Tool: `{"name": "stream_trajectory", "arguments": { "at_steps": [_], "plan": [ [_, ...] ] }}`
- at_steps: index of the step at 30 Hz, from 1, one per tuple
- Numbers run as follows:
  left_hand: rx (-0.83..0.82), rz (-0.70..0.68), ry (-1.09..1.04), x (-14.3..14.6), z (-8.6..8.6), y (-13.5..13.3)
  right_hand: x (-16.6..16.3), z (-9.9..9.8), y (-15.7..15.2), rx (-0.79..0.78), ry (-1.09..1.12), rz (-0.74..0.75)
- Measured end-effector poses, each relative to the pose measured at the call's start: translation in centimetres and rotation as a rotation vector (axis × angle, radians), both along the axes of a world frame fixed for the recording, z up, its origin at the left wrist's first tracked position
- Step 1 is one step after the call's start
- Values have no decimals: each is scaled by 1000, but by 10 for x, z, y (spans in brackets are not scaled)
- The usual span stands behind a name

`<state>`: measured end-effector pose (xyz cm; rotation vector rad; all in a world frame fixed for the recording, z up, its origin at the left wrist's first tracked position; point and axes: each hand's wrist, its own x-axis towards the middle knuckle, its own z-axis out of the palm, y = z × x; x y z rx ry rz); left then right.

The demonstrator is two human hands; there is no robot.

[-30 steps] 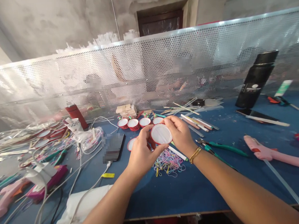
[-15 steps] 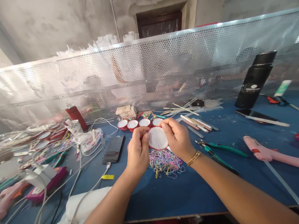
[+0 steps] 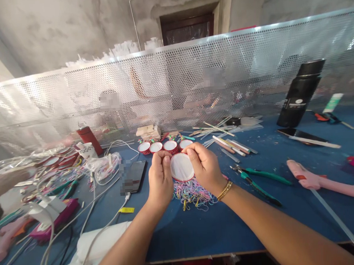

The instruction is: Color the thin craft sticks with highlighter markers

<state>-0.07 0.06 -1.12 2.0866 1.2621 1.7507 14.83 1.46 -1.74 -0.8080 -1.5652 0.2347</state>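
Both hands hold one small round drum with a white face and a red rim, lifted just above the blue table. My left hand pinches its left edge with curled fingers. My right hand, a gold bracelet on its wrist, grips the right edge and the top. A heap of pastel rubber bands lies right under the drum. Behind it stands a row of several similar small drums.
A phone lies left of my hands, with cables and a pink glue gun further left. Green-handled pliers, another pink glue gun, sticks and a black bottle lie right. A perforated metal screen closes the back.
The drum has come down and a little left, and tilted so its white face points more at me. Both hands closed in tighter around its rim.
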Motion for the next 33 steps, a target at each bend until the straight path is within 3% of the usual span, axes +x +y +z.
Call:
{"name": "stream_trajectory", "arguments": {
  "at_steps": [27,33],
  "plan": [
    [-51,-22,-20,-2,-1,-1,0,-2,3,-2,-25,-8],
    [-93,33,16,-1,-2,-2,-3,-3,1,-15,-43,14]
  ]
}}
